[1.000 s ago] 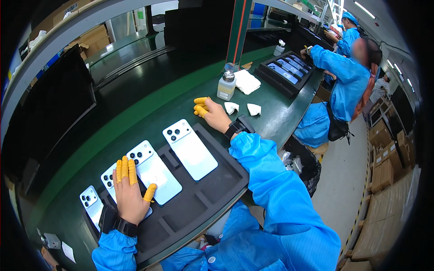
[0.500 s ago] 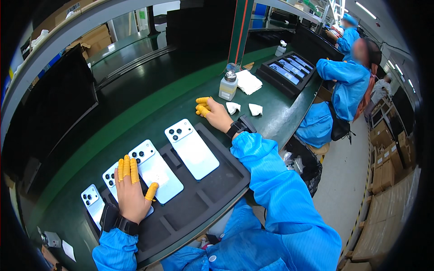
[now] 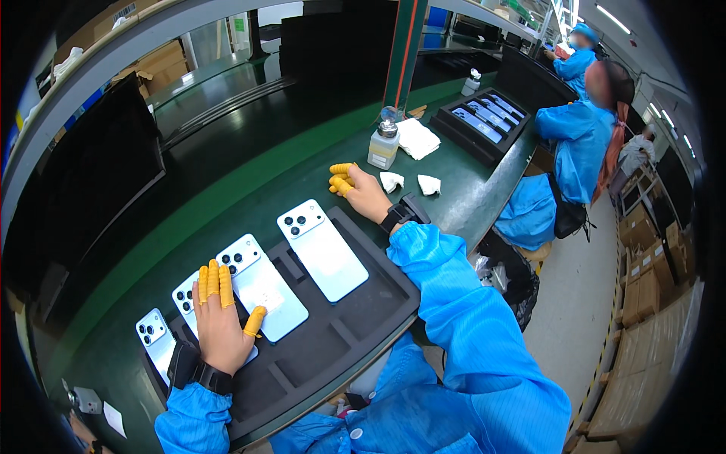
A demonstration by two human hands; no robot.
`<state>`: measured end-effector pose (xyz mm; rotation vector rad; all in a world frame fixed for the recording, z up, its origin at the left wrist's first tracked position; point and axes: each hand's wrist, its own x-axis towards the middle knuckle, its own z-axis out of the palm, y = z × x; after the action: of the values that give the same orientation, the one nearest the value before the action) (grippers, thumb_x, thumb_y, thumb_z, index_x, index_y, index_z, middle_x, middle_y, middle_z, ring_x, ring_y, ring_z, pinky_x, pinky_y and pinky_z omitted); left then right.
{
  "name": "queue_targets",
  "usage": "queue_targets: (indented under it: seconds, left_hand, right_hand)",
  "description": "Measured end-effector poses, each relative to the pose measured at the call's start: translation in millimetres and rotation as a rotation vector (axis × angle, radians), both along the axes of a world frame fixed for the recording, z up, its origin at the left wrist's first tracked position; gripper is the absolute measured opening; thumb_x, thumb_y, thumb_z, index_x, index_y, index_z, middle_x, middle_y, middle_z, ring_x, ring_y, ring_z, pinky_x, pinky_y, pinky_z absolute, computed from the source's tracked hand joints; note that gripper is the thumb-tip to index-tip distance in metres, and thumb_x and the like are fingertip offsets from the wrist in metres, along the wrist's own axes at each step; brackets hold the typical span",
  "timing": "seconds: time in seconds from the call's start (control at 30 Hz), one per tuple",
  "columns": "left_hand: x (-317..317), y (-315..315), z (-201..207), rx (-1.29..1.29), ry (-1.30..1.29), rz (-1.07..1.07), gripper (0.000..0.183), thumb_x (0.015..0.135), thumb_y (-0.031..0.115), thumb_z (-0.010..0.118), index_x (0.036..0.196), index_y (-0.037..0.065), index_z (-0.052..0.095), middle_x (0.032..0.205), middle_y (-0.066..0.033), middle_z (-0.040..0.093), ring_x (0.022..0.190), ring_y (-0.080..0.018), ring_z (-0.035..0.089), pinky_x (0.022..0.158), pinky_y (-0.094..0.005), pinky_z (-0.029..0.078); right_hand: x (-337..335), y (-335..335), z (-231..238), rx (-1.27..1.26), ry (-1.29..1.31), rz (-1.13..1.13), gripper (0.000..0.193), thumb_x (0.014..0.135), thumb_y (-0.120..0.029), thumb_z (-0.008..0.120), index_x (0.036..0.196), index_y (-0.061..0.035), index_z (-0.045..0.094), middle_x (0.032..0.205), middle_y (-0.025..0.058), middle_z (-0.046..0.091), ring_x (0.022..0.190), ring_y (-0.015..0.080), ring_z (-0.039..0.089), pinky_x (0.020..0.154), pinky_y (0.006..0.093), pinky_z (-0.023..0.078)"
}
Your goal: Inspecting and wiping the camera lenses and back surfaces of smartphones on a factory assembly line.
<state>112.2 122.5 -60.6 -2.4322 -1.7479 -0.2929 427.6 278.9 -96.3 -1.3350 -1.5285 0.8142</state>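
Observation:
Several pale blue-white smartphones lie camera side up in a black foam tray [image 3: 333,344]. My left hand [image 3: 224,329], with yellow finger cots, lies with its fingers stretched over a phone [image 3: 184,300] at the tray's left. Its thumb reaches onto the neighbouring phone [image 3: 268,291]. Farther left is another phone [image 3: 153,337], partly hidden by my wrist. On the right side of the tray rests a phone [image 3: 323,250] that neither hand touches. Beyond it, my right hand [image 3: 358,189] rests at the green bench with curled fingers; nothing shows in them, though their underside is hidden.
A pump bottle [image 3: 383,145] stands beyond my right hand, beside folded white cloths [image 3: 417,138] and two crumpled white pieces [image 3: 429,185]. A second tray [image 3: 454,135] of phones sits farther right, near a seated co-worker [image 3: 582,144] in blue. A green post [image 3: 401,60] rises behind the bottle.
Both my hands and the phones stay in place; the view shifts very slightly. The seated co-worker's upper body and arm have moved a little to the right.

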Motion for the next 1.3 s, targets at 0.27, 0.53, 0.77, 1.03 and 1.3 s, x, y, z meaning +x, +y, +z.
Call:
queue_targets:
  seconds: [0.27, 0.53, 0.77, 1.03, 1.3]
  left_hand:
    - [0, 1, -1, 0.021, -0.005, -0.011, 0.074, 0.087, 0.042, 0.057, 0.139, -0.007, 0.035, 0.146, -0.0237, 0.032, 0.137, -0.0382, 0.027, 0.116, -0.0458, 0.013]
    - [0, 0, 0, 0.028, -0.031, -0.001, 0.078, 0.084, 0.041, 0.061, 0.14, -0.006, 0.034, 0.145, -0.0231, 0.033, 0.137, -0.0367, 0.027, 0.117, -0.0466, 0.01]
    - [2, 2, 4, -0.013, -0.05, -0.002, 0.078, 0.085, 0.043, 0.061, 0.141, -0.004, 0.033, 0.146, -0.0238, 0.032, 0.138, -0.0378, 0.025, 0.116, -0.0457, 0.012]
    - [-1, 2, 1, 0.006, -0.013, 0.004, 0.079, 0.085, 0.046, 0.061, 0.141, -0.002, 0.033, 0.144, -0.0238, 0.033, 0.138, -0.0366, 0.026, 0.117, -0.0451, 0.011]
    - [0, 1, -1, 0.002, -0.004, 0.011, 0.082, 0.085, 0.051, 0.059, 0.144, 0.002, 0.03, 0.146, -0.0219, 0.032, 0.139, -0.0346, 0.025, 0.118, -0.0435, 0.009]
  right_hand:
    - [2, -1, -1, 0.013, -0.024, -0.007, 0.029, 0.094, -0.007, 0.052, 0.121, 0.0035, 0.052, 0.112, 0.0185, 0.063, 0.101, 0.0246, 0.064, 0.088, 0.0301, 0.051]
    - [1, 0, -2, 0.024, 0.014, 0.014, 0.029, 0.094, -0.008, 0.052, 0.12, 0.0037, 0.052, 0.112, 0.0182, 0.063, 0.1, 0.0234, 0.065, 0.086, 0.0297, 0.051]
    - [9, 11, -18, 0.048, 0.017, 0.015, 0.029, 0.092, -0.004, 0.051, 0.12, 0.0035, 0.053, 0.114, 0.0185, 0.063, 0.104, 0.0257, 0.063, 0.09, 0.0309, 0.05]
    - [4, 6, -11, 0.034, 0.114, 0.045, 0.028, 0.096, -0.006, 0.049, 0.122, 0.0044, 0.052, 0.11, 0.0153, 0.063, 0.096, 0.0189, 0.064, 0.079, 0.0258, 0.051]
    - [8, 7, -11, 0.012, 0.029, 0.019, 0.029, 0.096, -0.008, 0.051, 0.123, 0.0041, 0.051, 0.114, 0.0155, 0.062, 0.098, 0.02, 0.064, 0.082, 0.0263, 0.051]
